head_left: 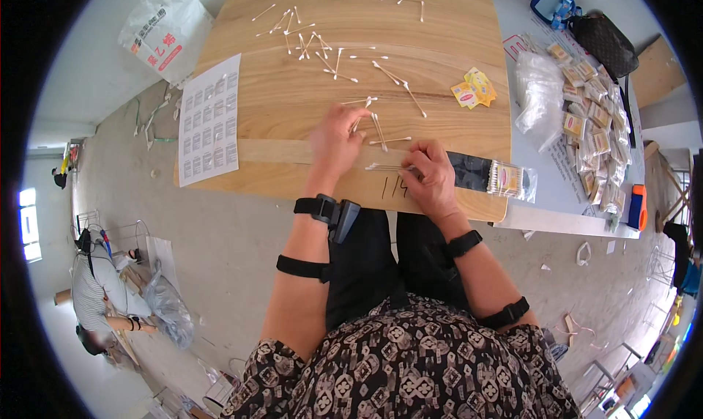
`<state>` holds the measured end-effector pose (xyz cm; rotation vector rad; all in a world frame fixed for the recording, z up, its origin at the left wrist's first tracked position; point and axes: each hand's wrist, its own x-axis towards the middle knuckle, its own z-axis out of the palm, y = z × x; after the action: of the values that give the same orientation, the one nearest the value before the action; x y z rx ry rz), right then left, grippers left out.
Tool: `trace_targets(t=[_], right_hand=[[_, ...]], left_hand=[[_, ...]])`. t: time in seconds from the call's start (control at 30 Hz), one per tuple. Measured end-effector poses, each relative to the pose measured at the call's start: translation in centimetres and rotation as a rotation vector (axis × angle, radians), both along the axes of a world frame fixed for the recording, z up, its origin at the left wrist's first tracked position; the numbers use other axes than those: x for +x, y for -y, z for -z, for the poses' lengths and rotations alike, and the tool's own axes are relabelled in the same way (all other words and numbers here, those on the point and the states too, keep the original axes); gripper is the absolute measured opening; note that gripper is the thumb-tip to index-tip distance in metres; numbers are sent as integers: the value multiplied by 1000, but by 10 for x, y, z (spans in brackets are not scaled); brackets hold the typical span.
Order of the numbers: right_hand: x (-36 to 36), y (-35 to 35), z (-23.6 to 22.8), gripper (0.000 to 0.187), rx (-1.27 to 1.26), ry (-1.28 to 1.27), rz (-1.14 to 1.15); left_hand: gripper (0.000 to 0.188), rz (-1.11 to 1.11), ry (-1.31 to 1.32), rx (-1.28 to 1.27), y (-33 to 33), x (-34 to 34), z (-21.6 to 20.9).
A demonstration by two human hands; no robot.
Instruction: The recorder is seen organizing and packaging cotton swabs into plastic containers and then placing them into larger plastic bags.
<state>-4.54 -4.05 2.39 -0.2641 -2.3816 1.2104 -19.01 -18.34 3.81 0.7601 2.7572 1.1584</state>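
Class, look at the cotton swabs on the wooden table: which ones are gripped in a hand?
The small aligned bundle pinched by the right hand near the table's front edge; the other swabs lie loose and scattered.

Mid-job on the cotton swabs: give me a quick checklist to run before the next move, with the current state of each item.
1. Right hand has a bundle of swabs pinched, lying level on the wooden table: ok.
2. Left hand is on the table beside loose swabs, within reach of more: ok.
3. Swab count in the bundle: cannot tell, too small.
4. Clear bag of packed swabs lies just right of the right hand, close by: ok.
5. Supply of scattered swabs farther up the table: ok.
6. Swab tips aligned in the bundle: cannot tell, hidden by fingers.
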Motion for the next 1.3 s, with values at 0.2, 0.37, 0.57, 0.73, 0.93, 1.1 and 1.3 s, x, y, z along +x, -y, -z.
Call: trace_targets(t=[0.2,0.37,0.57,0.73,0.93,1.1,1.3], right_hand=[[3,-2,0,16,9,4,-13],[2,-1,1,17,2,0,-22],[2,-2,0,16,-15,1,-19],[2,-4,2,16,-42,-7,-19],[1,-1,-1,16,-20,-11,-16],[2,-2,3,17,-2,-27,-7],[2,-2,1,16,14,-23,-3]], left_hand=[[18,308,-247,-51,-11,3,-12],[11,322,-234,-74,-25,-1,-11],[12,392,-223,-208,-27,-2,-5],[9,218,-285,-23,-29,7,-10],[9,153,-319,-258,-42,11,-12],[9,208,-329,-246,-40,34,-9],[12,185,-206,-157,-16,34,-8]])
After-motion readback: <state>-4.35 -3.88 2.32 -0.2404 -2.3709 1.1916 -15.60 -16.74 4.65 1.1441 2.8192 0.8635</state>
